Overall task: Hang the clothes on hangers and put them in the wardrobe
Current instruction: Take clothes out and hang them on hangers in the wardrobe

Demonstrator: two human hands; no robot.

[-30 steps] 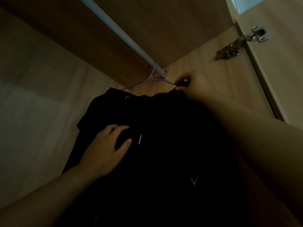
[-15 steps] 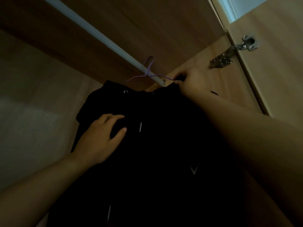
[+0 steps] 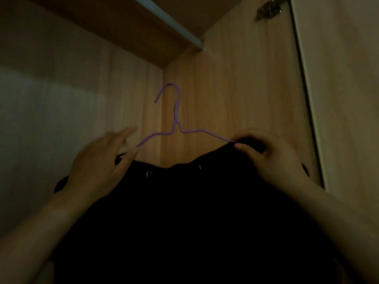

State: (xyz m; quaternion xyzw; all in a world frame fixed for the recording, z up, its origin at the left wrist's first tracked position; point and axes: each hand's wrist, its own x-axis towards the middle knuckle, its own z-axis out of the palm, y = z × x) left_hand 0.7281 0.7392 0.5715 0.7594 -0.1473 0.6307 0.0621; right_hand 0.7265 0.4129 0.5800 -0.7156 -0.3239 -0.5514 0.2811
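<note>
A black garment hangs on a thin purple hanger inside the wardrobe. The hanger's hook is in the air below the rail and does not touch it. My right hand pinches the garment's top edge at the hanger's right shoulder. My left hand, blurred, has straight fingers at the left shoulder, where the hanger's arm meets the cloth. The lower part of the garment is lost in shadow.
The wardrobe's wooden back panel and left wall close in around the garment. A metal hinge sits at the top right, with the open door beside it. A shelf board runs above the rail.
The hanger's hook was at the rail; now it is well below it. My left hand left the garment's front and rose to the left shoulder. My right hand keeps its pinch.
</note>
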